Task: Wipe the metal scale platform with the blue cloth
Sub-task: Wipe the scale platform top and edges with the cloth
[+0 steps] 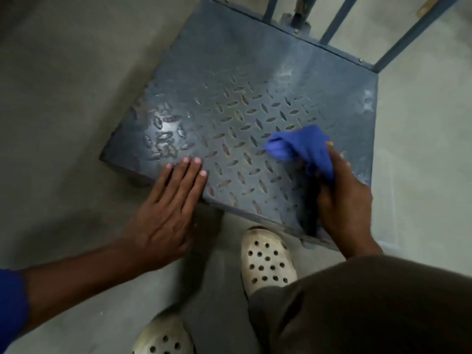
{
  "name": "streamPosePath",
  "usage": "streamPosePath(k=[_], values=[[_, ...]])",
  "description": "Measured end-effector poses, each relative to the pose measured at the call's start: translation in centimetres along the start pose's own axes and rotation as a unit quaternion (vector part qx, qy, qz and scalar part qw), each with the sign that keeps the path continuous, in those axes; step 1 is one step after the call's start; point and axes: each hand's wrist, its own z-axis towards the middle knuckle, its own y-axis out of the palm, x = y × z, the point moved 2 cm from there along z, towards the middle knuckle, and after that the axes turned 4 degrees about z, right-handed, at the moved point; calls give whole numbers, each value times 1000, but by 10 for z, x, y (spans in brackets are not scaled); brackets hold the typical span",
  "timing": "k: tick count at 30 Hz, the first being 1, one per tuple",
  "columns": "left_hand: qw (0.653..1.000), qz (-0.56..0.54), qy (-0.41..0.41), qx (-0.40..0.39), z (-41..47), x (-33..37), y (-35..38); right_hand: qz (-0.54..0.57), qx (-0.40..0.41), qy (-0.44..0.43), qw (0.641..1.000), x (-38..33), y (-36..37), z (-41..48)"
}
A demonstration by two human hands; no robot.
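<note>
The metal scale platform [229,80] is a dark grey checker plate lying low on the floor, filling the upper middle of the head view. My right hand [342,200] grips a crumpled blue cloth [301,146] at the platform's near right part, and the cloth's free end touches the plate. My left hand [166,213] lies flat with straight fingers on the platform's near left edge, fingertips on the metal. A bright glare spot shows on the plate's left corner.
Blue metal uprights [334,24] rise from the platform's far edge. Grey concrete floor [56,98] surrounds the scale. My white perforated clogs [265,261] stand just in front of the near edge, and my dark trouser leg [370,307] fills the lower right.
</note>
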Motion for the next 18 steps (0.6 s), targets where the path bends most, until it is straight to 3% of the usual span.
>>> streamPosePath(k=[3,5,10,15,18], values=[[1000,-8,13,-4,-3,19,3,-63,14,108,992,43,-13,-22],[1000,-7,27,-2,-8,22,5,-67,18,117,991,58,-3,-34],[999,6,45,7,-13,18,5,-59,30,49,997,18,35,-43],[999,12,47,1,-19,8,5,-9,-52,-154,987,-64,77,-36],[999,21,47,2,-26,-1,5,9,-82,-111,990,-45,58,-22]])
